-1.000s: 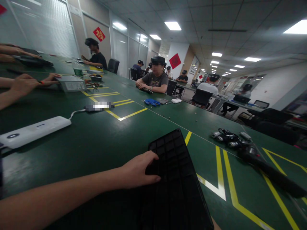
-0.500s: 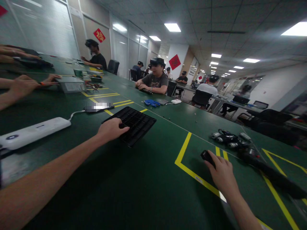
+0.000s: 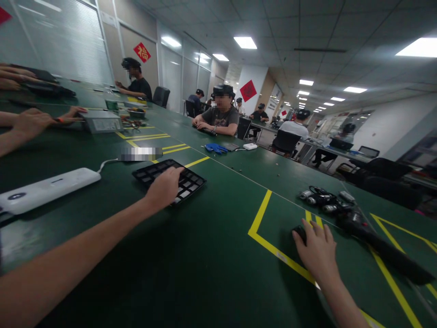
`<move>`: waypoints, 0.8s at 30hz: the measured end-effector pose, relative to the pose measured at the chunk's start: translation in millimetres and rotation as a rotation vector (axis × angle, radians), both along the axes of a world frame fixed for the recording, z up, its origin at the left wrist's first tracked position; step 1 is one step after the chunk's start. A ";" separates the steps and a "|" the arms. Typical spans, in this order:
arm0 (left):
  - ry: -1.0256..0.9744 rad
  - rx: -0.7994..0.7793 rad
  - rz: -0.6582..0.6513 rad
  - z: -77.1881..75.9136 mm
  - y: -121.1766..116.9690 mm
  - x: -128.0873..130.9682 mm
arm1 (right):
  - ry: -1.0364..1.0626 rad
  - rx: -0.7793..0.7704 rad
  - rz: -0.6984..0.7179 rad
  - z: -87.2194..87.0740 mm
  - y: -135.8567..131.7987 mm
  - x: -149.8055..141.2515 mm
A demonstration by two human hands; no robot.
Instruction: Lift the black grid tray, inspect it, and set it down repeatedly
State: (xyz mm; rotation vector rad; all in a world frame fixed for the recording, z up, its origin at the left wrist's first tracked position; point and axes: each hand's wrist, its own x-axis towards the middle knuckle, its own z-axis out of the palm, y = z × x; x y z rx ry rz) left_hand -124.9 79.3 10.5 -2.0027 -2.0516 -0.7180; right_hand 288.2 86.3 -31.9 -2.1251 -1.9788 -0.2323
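Note:
My left hand (image 3: 165, 186) is closed on a black divided tray (image 3: 191, 176), fingers over its far edge and palm across the middle. The tray has a grid of square cells, with pale patches showing in several of them; it sits low over the table and part of it is hidden by my hand. On the right, my right hand (image 3: 317, 248) reaches low over the table inside a yellow tape outline. Its thumb and forefinger pinch a small black rounded object (image 3: 299, 233), while the other fingers are spread. The object's exact kind is unclear.
A white power strip (image 3: 51, 189) lies at left, cabled to a blurred device (image 3: 139, 154). Black cables with silver connectors (image 3: 324, 200) are at right. Blue gloves (image 3: 215, 148) lie farther back. Another person's hands (image 3: 32, 123) work beside a grey box (image 3: 101, 121).
The tray has tipped flatter and moved left and down, so its cells now face up. My right hand has turned palm down and lowered the small black object, its fingers spreading.

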 end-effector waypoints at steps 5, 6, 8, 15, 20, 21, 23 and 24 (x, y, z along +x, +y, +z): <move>-0.031 -0.184 -0.541 -32.3 -23.8 64.2 | 0.084 -0.183 0.356 4.6 -32.5 -70.7; -0.015 -0.238 -0.623 -37.1 -26.1 72.0 | 0.081 -0.206 0.422 3.9 -40.6 -82.8; 0.019 -0.328 -0.696 -41.7 -27.5 80.5 | 0.063 -0.259 0.528 2.1 -54.8 -100.3; 0.050 -0.243 -0.667 -25.2 -38.6 87.1 | 0.036 -0.253 0.577 5.0 -50.0 -93.4; 0.006 -0.422 -0.927 -7.8 -80.3 109.0 | -0.093 0.047 0.250 7.5 -15.6 -34.7; -0.003 -0.472 -0.977 -4.9 -87.6 113.0 | -0.127 0.097 0.175 5.1 -10.9 -21.6; -0.013 -0.527 -1.027 -0.9 -97.5 118.6 | -0.154 0.084 0.049 -2.2 -4.4 1.0; -0.012 -0.534 -1.031 -0.1 -99.8 120.2 | -0.138 0.038 0.012 -6.6 -2.5 9.6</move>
